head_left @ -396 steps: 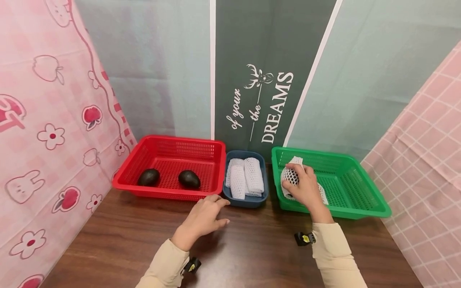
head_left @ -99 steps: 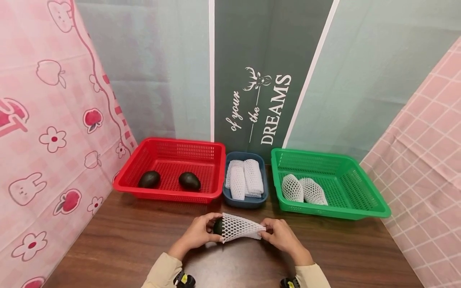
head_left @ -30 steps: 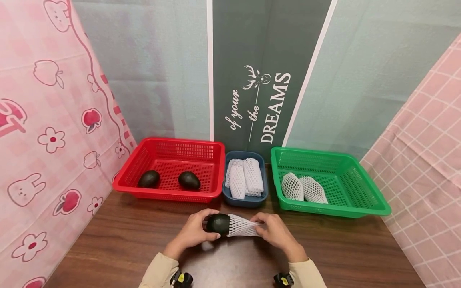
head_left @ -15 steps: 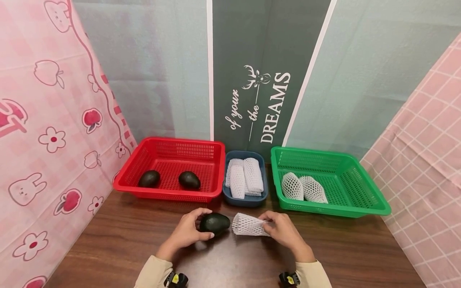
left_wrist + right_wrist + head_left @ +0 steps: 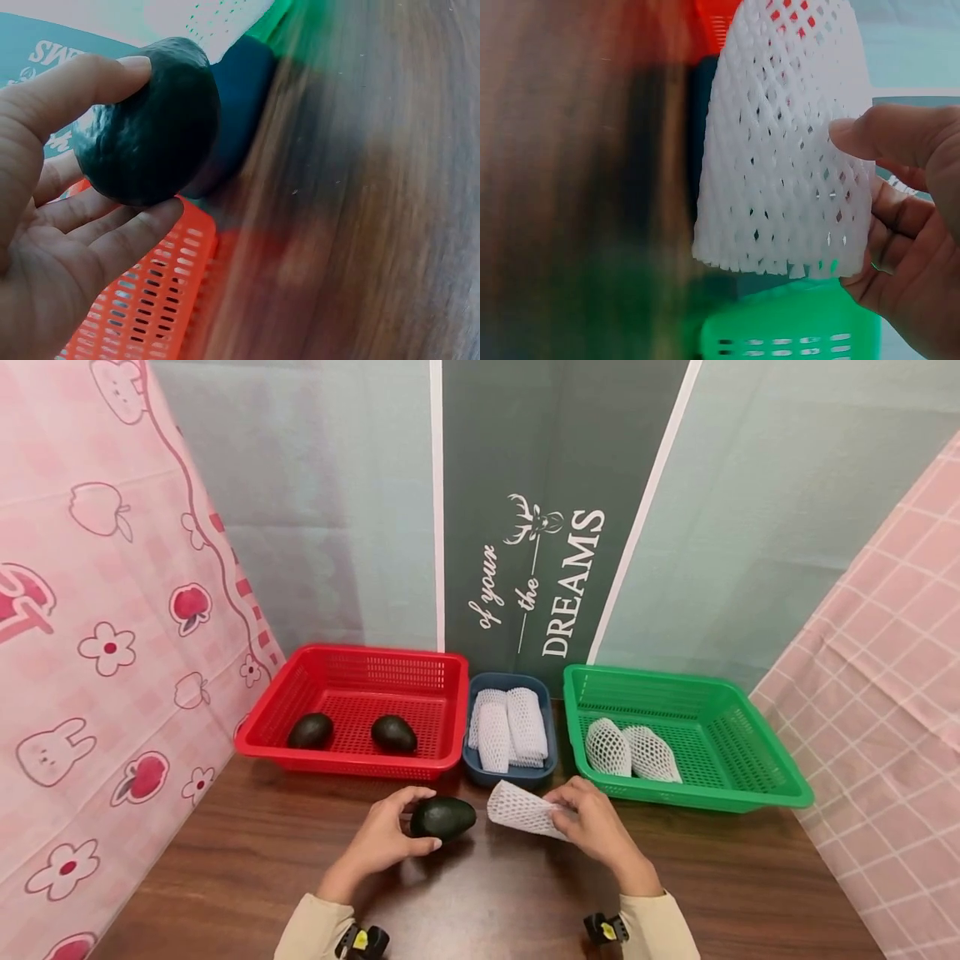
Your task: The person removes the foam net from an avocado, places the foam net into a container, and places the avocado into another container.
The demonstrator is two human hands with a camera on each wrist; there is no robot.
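My left hand (image 5: 382, 837) grips a bare dark avocado (image 5: 444, 819) between thumb and fingers, its narrow end toward the right. In the left wrist view the avocado (image 5: 154, 124) shows smooth and glossy, with the thumb over its top. To its right, my right hand (image 5: 596, 827) pinches a white foam net sleeve (image 5: 525, 811) near one end. The sleeve's wide mouth faces the avocado across a small gap. Seen from the right wrist, the sleeve (image 5: 784, 165) hangs as a loose mesh tube with nothing in it.
A red basket (image 5: 367, 768) with two bare avocados stands at back left. Beside it, a small blue bin (image 5: 551, 760) holds several rolled foam sleeves. The green basket (image 5: 750, 797) at back right contains two avocados in sleeves. Curtains enclose the brown table (image 5: 480, 910).
The avocado has come out of the foam sleeve. My left hand has drawn it left, while my right hand has moved slightly right and up with the sleeve.
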